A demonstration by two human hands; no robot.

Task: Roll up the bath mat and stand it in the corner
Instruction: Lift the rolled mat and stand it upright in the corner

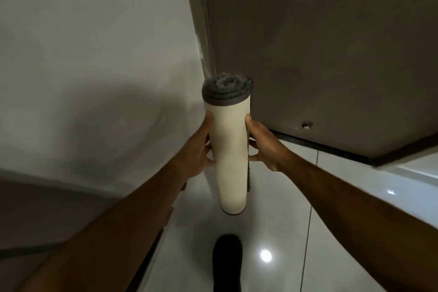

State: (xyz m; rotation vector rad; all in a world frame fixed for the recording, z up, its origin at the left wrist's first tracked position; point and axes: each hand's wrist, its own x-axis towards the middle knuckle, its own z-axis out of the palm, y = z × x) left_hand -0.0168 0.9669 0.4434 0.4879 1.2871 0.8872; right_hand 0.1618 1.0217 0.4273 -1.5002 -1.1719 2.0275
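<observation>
The bath mat [230,149] is rolled into a tight upright cylinder, cream backing outside and grey pile showing in a spiral at its top end. My left hand [200,147] grips its left side and my right hand [263,142] grips its right side, both just above the roll's middle. The roll's lower end hangs close to the white tiled floor [272,197]; whether it touches the floor I cannot tell. Behind the roll, a white wall [94,54] on the left meets a brown door or panel [320,42] on the right, forming a corner.
A dark shoe [227,263] points forward on the tiles right below the roll. A dark skirting strip [331,147] runs along the foot of the brown panel. A white ledge [417,173] lies at the right edge. A ceiling light reflects off the glossy floor.
</observation>
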